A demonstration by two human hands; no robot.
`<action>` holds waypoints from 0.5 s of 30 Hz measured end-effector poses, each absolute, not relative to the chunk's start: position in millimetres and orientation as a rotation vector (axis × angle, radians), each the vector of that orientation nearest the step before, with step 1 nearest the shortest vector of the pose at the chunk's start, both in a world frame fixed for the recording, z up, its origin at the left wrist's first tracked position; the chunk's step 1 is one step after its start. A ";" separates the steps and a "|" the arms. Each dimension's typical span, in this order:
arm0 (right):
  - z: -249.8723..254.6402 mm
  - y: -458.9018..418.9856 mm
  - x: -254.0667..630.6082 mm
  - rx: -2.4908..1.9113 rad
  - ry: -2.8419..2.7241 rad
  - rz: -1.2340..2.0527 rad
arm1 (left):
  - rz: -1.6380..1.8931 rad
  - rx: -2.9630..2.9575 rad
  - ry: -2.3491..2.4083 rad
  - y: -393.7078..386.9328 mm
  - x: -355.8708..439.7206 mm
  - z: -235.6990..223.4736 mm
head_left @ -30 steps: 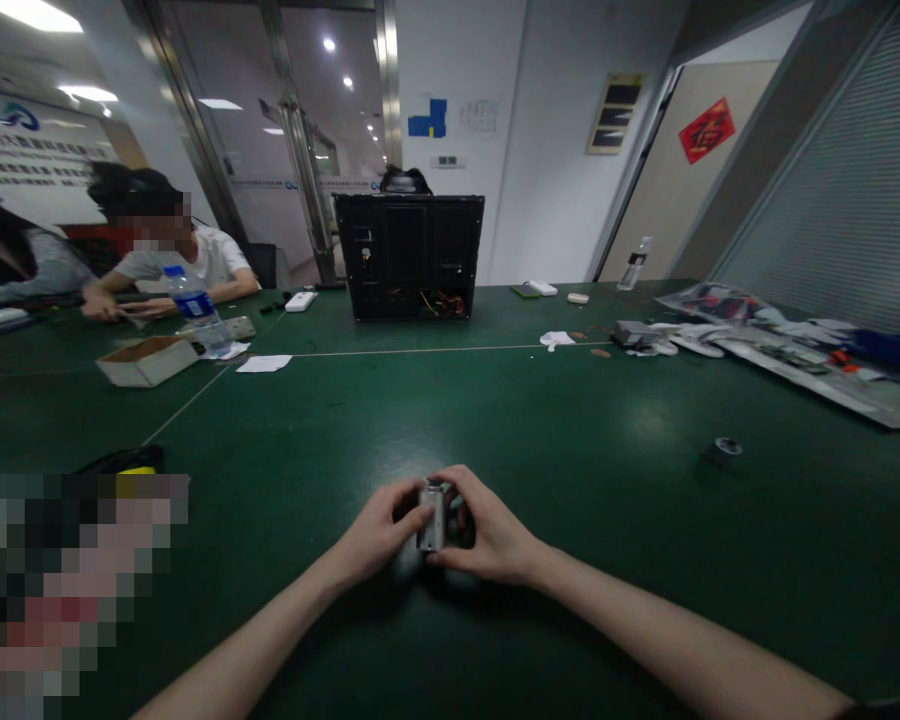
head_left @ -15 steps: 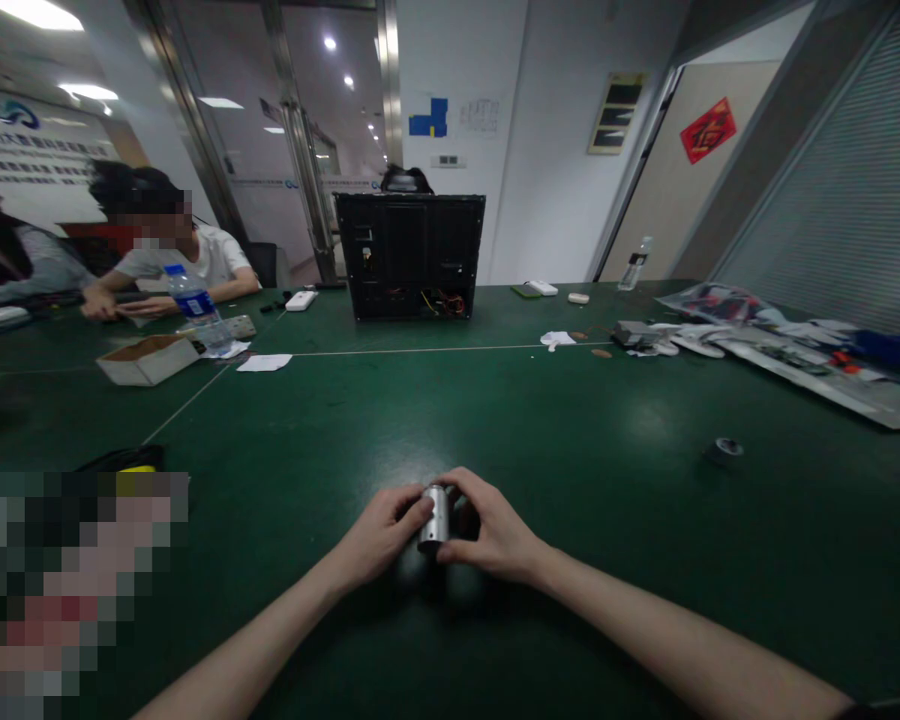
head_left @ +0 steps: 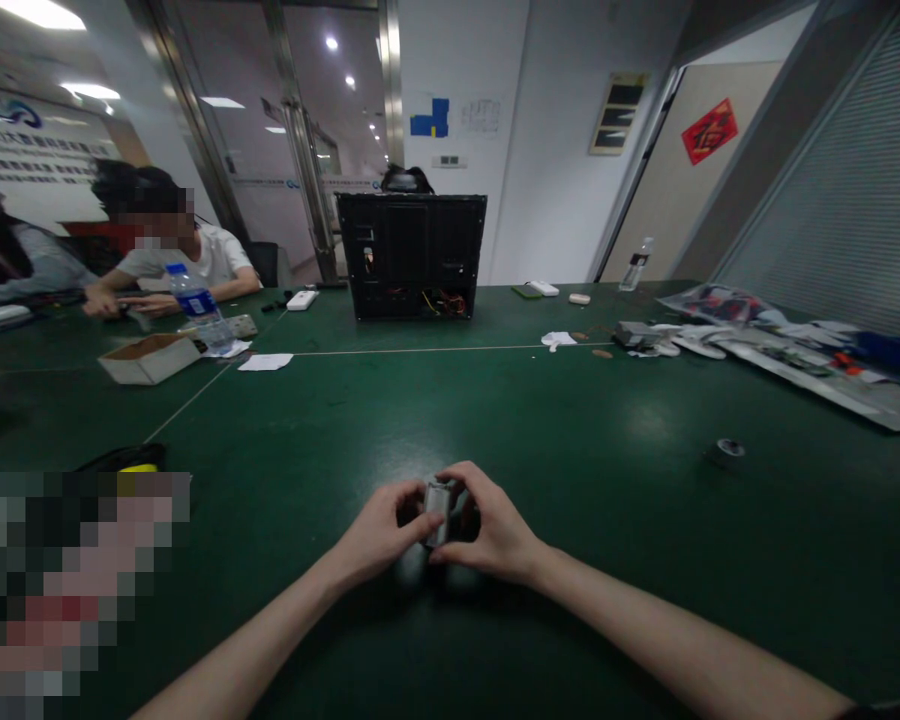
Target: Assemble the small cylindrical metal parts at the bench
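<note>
A small silvery metal cylinder (head_left: pixel 436 503) is held between both hands, a little above the green table (head_left: pixel 390 410). My left hand (head_left: pixel 385 528) grips it from the left, its thumb lying across the front of the cylinder. From the right, my right hand (head_left: pixel 493 525) curls round it, with fingers at the upper end and the thumb at the lower end. The fingers partly cover the far side of the cylinder. Off to the right, a small dark round part with a metal rim (head_left: pixel 727 451) lies on the table.
A black open-backed case (head_left: pixel 412 255) stands at the far side. To the left are an open cardboard box (head_left: pixel 150 360), a water bottle (head_left: pixel 193 305) and a person in a white shirt (head_left: pixel 214 258). Papers and boards (head_left: pixel 817 370) lie at the right.
The cylinder has turned slightly in the hands. My left thumb has moved a little right and down across its front. The right hand has barely moved.
</note>
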State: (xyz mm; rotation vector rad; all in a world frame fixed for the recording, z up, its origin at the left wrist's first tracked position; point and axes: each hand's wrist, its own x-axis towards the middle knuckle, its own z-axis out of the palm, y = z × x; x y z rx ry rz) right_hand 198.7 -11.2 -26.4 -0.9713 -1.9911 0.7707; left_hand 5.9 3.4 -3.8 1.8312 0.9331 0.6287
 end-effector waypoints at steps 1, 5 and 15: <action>-26.3 -11.2 198.7 -0.960 -2.007 0.748 | 0.627 1.811 0.931 3.1 6.3 -3.5; -24.8 -11.6 198.8 -0.899 -2.067 0.725 | 0.619 1.714 0.896 4.0 6.8 -3.6; -24.5 -9.1 200.4 -0.952 -2.005 0.887 | 0.592 1.712 0.978 2.3 2.2 -4.7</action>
